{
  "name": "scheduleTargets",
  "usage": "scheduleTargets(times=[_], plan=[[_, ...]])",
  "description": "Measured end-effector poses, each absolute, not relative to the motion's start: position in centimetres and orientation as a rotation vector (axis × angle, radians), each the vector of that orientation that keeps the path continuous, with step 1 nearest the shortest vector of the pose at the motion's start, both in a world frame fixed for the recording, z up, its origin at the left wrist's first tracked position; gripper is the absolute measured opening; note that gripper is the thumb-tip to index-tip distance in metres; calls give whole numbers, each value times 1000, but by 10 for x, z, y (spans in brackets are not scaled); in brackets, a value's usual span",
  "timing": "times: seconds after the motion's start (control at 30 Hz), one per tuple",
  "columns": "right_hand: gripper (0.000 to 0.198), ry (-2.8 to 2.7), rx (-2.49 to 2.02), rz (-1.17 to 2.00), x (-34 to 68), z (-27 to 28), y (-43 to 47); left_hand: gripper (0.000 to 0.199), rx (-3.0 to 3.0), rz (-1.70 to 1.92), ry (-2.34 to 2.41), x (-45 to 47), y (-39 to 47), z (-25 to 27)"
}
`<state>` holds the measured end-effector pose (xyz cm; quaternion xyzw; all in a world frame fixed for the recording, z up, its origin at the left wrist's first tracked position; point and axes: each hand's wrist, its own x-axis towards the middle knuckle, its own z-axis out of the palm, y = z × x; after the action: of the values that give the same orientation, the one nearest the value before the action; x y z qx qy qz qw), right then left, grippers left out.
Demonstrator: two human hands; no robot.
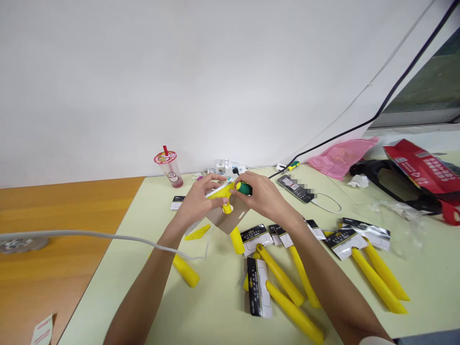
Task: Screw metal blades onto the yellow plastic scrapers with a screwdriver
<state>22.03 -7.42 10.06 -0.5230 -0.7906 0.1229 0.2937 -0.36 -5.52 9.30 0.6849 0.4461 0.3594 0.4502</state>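
My left hand (199, 199) is closed around the head of a yellow scraper (218, 193), held above the table. The scraper's handle passes through a brown card (226, 223) and slants down toward me. In my right hand (266, 194) is a screwdriver with a green and yellow handle (245, 189), set against the scraper's head; its tip is hidden. Below my left hand lies a flat yellow piece (197, 233). Another yellow handle (186, 271) shows beside my left forearm.
Several yellow-handled scrapers (294, 311) with black-and-white cards lie on the right. A drink cup (171, 172) stands near the wall. A phone (295, 188) is on a cable. A pink bag (341, 157) and red packaging (424, 170) sit far right. A grey cable (108, 235) crosses the left.
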Motion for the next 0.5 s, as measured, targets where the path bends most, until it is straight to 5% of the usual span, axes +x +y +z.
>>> scheduleTargets(times=[0.27,0.5], plan=[[16,-2289,-1496,204,221,98,-73,40,1530,948,1016,-5,-38,80],[33,-2330,-1541,195,226,99,-76,50,1381,990,1061,-7,-37,80]])
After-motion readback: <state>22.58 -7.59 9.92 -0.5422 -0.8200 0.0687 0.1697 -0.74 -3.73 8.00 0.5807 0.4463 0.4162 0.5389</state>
